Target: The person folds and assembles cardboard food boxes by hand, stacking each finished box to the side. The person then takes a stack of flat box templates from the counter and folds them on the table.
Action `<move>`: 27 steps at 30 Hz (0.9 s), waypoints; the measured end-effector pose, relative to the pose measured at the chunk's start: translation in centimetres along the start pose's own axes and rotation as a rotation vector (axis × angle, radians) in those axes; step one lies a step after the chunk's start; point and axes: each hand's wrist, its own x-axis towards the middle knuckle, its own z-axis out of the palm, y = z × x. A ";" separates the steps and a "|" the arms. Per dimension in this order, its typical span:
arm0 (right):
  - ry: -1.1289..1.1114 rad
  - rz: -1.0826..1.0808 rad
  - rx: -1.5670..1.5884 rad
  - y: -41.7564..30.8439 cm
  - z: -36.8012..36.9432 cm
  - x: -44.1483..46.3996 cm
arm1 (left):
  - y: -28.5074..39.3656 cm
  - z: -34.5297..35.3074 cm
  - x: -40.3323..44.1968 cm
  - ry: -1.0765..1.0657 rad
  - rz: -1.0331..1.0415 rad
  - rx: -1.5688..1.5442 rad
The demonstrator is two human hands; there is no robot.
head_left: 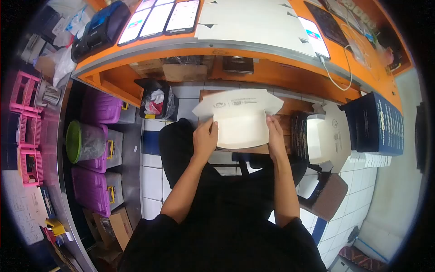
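Observation:
A cream-coloured paper box (241, 128) with a raised, printed flap is held above my lap, its inside facing me. My left hand (206, 137) grips the box's left side, thumb along the edge. On the opposite side, my right hand (275, 134) has its fingers around the edge. The underside of the box and some fingertips are hidden. To the right of my right hand, a similar open box (324, 138) leans against dark folded cartons (299, 137).
Ahead is an orange counter (108, 77) with several phones (182, 17) and white sheets (253, 22). A waste bin (157, 102) stands below it. Purple-lidded containers (90, 190) are at left. Dark blue boxes (374, 122) and a brown stool (330, 196) are at right.

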 end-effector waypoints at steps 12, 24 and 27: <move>0.003 0.102 -0.268 0.2 -0.9 1.3 | 0.3 2.6 -3.7 -0.063 -0.460 -1.086; -0.101 0.066 -0.378 -0.5 -1.3 2.0 | 1.0 2.2 -3.0 0.015 -0.534 -1.112; -0.157 0.207 -0.268 -1.7 -1.3 2.3 | 1.0 2.3 -2.9 0.018 -0.522 -1.091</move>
